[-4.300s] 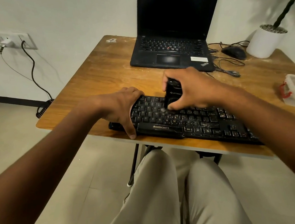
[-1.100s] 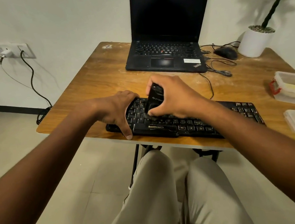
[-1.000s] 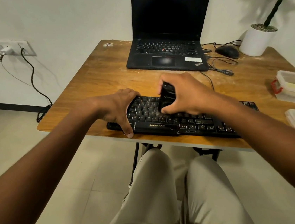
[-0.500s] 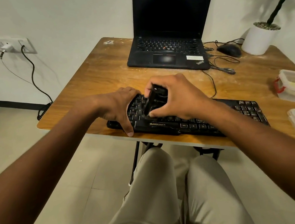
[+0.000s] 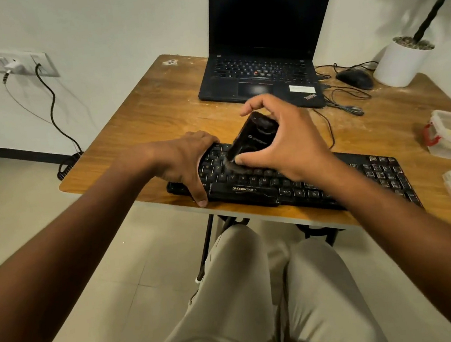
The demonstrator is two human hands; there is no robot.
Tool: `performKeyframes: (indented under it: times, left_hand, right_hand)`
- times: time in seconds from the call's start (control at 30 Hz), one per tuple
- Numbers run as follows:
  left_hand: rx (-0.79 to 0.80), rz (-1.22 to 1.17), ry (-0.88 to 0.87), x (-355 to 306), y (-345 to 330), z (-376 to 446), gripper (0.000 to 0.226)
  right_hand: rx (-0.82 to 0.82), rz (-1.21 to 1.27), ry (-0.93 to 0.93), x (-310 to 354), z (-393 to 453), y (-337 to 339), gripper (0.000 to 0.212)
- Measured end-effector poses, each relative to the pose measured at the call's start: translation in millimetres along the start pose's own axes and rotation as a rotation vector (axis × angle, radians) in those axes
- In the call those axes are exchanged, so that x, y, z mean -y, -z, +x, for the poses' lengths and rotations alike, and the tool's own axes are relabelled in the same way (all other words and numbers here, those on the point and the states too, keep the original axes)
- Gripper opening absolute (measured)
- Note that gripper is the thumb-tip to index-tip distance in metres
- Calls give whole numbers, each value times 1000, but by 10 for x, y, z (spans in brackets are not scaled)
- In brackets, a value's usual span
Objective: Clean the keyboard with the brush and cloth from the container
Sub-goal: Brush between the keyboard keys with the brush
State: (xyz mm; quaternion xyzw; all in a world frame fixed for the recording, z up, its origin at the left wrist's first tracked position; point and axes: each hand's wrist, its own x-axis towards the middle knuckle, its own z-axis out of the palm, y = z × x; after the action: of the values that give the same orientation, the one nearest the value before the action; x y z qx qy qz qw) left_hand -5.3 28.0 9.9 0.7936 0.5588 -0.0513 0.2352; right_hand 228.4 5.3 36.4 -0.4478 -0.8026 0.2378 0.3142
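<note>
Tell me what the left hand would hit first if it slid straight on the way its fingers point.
The left hand grips the keyboard's left end, its fingers aimed right along the keys. Sliding on, it would probably meet the black brush held by the right hand first, though depth is uncertain.

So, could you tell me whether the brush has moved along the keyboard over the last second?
Yes. The brush has moved left along the keyboard, closer to the left hand gripping the keyboard's left end.
</note>
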Motion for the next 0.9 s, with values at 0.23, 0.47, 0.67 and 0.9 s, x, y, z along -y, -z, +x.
performKeyframes:
  times: [0.23, 0.47, 0.67, 0.9]
  left_hand:
    - [1, -11, 10, 21, -15, 10, 137]
    - [-1, -19, 4, 20, -13, 4, 137]
    - [-2, -25, 3, -12, -5, -14, 133]
    - [2, -30, 6, -18, -6, -18, 134]
  right_hand:
    - [101, -21, -13, -154, -128, -50, 59]
    - [257, -259, -35, -28, -28, 376, 60]
    - [134, 32, 17, -12, -61, -55, 51]
    - [358, -186, -36, -189, -110, 362, 49]
